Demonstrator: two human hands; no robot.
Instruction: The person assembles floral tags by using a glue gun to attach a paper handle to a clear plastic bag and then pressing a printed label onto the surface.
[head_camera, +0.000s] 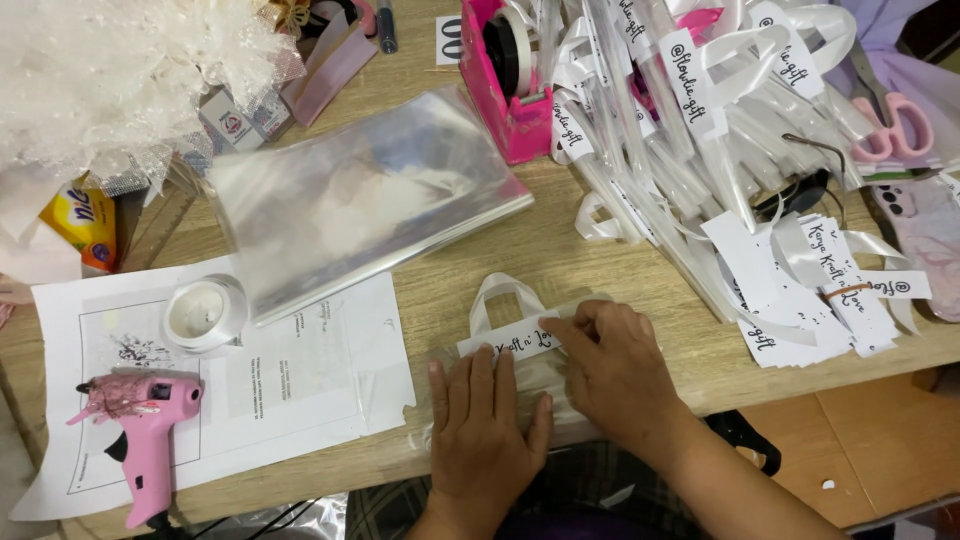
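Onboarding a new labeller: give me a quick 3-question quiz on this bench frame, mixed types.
1. True or false: the left hand lies flat, palm down, on a clear plastic bag at the table's near edge.
2. Multiple choice: what do the right hand fingertips press on? A) the pink glue gun B) a white paper label with a ribbon loop C) the roll of clear tape
3. Short answer: what lies under the glue gun and the tape roll?

Key
1. True.
2. B.
3. White printed paper sheets on the wooden table.
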